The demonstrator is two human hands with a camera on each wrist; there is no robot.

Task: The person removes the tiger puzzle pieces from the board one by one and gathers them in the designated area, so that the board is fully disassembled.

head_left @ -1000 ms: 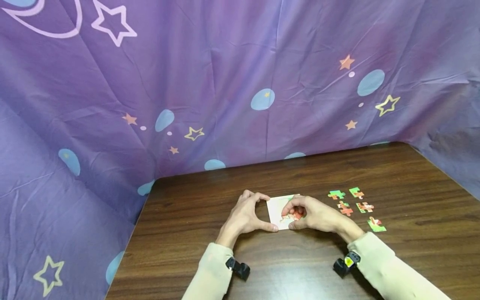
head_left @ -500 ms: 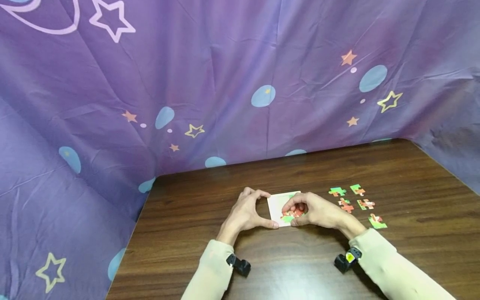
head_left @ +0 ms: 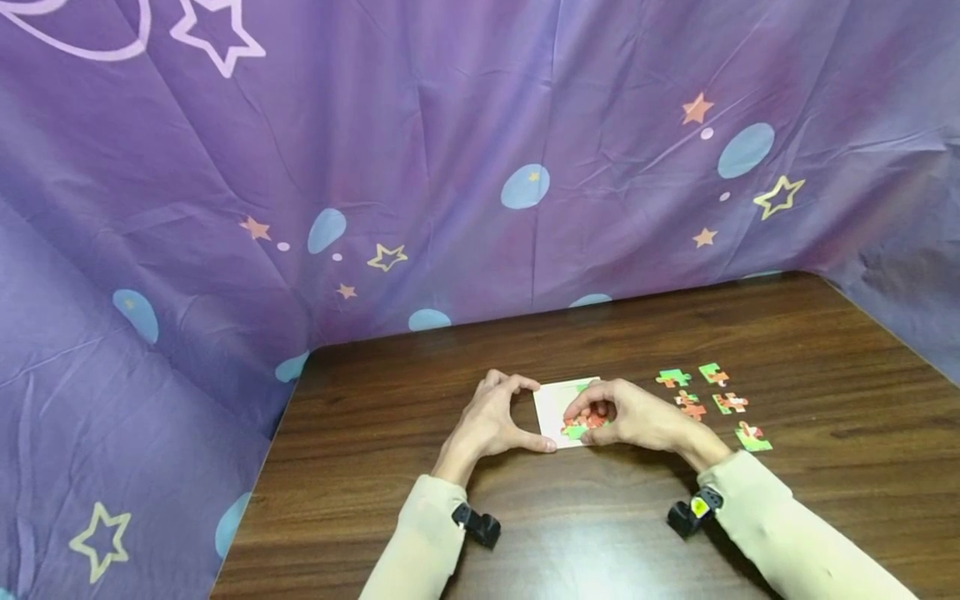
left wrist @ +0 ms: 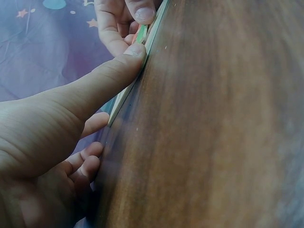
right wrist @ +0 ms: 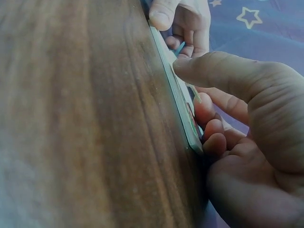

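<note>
I have the left hand [head_left: 486, 417] at the left side of the white board [head_left: 550, 408], thumb on its near corner and index finger at its far corner, so it holds that side in a broad arch with a wide gap at the middle. My left wrist view shows the thumb resting on the board's edge.

The right hand [head_left: 637, 417] is narrow over the right part of the board: thumb and index finger pinch a green-and-red puzzle piece [head_left: 576, 432], the other fingers curled beneath. I see the piece just above or on the board's surface; I cannot tell whether it lies flat. More red artwork shows under the fingers, partly hidden from me, and a green patch shows at the board's far edge.

The board lies flat on the brown tabletop [head_left: 375, 433]. To the right of the right hand I count five loose pieces [head_left: 690, 406], apart from the board: four in two rough rows and one nearer, by the right forearm.

Both arms wear pale sleeves [head_left: 420, 525], with a black device [head_left: 477, 525] at each wrist. Behind the tabletop hangs a purple curtain [head_left: 450, 167] printed with stars and blue ovals.
</note>
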